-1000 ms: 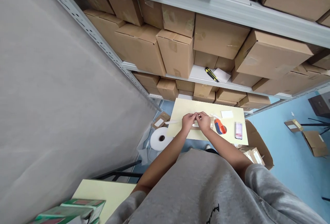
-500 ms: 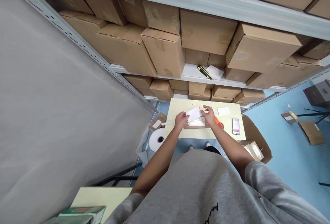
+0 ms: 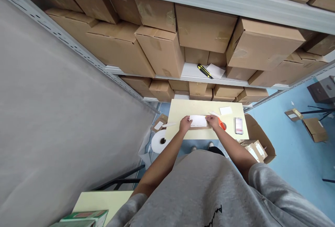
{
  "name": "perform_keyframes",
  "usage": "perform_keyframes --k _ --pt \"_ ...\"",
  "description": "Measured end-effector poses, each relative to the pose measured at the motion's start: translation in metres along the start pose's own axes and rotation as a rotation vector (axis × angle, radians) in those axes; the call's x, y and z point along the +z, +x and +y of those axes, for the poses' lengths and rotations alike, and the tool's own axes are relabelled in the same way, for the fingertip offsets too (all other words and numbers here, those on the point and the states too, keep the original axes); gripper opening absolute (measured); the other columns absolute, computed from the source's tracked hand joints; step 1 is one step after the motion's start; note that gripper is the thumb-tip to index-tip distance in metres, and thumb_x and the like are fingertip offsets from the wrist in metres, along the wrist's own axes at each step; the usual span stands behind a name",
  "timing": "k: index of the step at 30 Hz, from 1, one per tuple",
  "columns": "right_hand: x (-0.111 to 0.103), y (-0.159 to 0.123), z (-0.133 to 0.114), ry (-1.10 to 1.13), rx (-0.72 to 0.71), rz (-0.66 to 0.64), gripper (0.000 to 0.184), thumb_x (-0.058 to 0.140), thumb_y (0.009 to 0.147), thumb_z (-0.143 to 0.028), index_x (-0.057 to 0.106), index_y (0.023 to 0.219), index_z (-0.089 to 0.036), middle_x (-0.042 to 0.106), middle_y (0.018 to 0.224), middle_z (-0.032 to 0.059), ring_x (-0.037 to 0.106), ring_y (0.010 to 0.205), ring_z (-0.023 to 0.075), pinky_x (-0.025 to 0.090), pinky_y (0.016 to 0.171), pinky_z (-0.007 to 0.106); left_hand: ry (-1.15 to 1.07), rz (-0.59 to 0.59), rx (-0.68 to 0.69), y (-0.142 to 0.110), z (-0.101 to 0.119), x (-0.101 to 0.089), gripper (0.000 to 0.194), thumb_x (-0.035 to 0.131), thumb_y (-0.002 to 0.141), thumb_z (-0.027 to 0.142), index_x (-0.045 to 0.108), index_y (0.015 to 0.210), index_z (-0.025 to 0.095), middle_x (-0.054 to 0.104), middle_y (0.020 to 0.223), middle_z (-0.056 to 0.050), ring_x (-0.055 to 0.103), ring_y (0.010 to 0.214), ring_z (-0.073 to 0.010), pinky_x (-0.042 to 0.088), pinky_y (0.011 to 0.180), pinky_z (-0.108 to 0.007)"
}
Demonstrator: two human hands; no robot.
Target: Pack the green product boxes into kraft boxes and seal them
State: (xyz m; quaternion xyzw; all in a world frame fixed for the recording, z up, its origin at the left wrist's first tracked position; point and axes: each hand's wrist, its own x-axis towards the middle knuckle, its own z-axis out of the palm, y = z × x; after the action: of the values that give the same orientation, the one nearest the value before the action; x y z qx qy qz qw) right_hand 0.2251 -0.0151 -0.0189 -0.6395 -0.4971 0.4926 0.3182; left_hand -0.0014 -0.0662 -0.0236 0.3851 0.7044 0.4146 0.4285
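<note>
Head view: left hand (image 3: 185, 124) and right hand (image 3: 213, 121), apart, pinch opposite ends of a white paper sheet (image 3: 198, 120), near an orange tape dispenser (image 3: 222, 125) on the pale counter (image 3: 204, 108).

On the table (image 3: 199, 107), a tape dispenser (image 3: 222, 125) lies left of a phone (image 3: 238, 126).

We can't read anything clearly here. The black script on the grey sweatshirt (image 3: 214, 216) is cut off at the frame edge. The white card (image 3: 198, 120) has a thin printed strip along its lower edge, too small to make out. The white label on the flat carton (image 3: 160, 125) shows no legible text, the green box (image 3: 83, 214) has only red panels, and the phone (image 3: 238, 126) is pixelated.
</note>
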Motion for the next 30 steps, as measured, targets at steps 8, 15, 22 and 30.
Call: perform_keyframes --k 8,15,22,30 --pt "-0.002 0.008 0.017 -0.236 -0.023 0.026 0.012 0.066 0.078 -0.026 0.076 0.082 -0.021 0.081 0.083 0.0031 0.075 0.081 0.0219 0.06 0.079 0.031 0.341 0.006 0.013 -0.016 -0.015 0.028 0.008 0.07 0.091 0.013 0.071 0.096 0.02 0.071 0.094 -0.004 0.07 0.09 -0.0217 0.055 0.09 -0.033" --pt "0.002 0.012 0.023 -0.337 -0.048 0.025 0.017 0.059 0.085 -0.021 0.076 0.087 -0.022 0.08 0.087 0.0028 0.074 0.084 0.0218 0.059 0.083 0.032 0.426 0.069 0.051 -0.026 -0.014 0.034 0.026 0.069 0.094 0.012 0.071 0.118 0.02 0.067 0.115 -0.009 0.07 0.103 -0.0237 0.058 0.097 -0.036" --pt "0.007 0.002 0.019 -0.529 -0.126 0.028 0.031 0.056 0.093 -0.02 0.076 0.116 -0.019 0.077 0.114 0.0081 0.071 0.094 0.023 0.059 0.086 0.034 0.634 0.082 0.107 -0.037 -0.005 0.031 0.053 0.064 0.1 0.018 0.061 0.152 0.024 0.066 0.145 -0.016 0.065 0.132 -0.032 0.058 0.106 -0.043" --pt "0.008 -0.023 0.017 -1.013 -0.541 -0.205 0.065 0.05 0.104 -0.015 0.053 0.167 -0.031 0.046 0.176 0.0107 0.042 0.157 0.0353 0.039 0.127 0.055 0.784 -0.122 0.395 -0.047 -0.026 0.027 0.067 0.043 0.106 0.019 0.045 0.173 0.027 0.038 0.181 -0.007 0.024 0.172 -0.0313 0.015 0.141 -0.057"
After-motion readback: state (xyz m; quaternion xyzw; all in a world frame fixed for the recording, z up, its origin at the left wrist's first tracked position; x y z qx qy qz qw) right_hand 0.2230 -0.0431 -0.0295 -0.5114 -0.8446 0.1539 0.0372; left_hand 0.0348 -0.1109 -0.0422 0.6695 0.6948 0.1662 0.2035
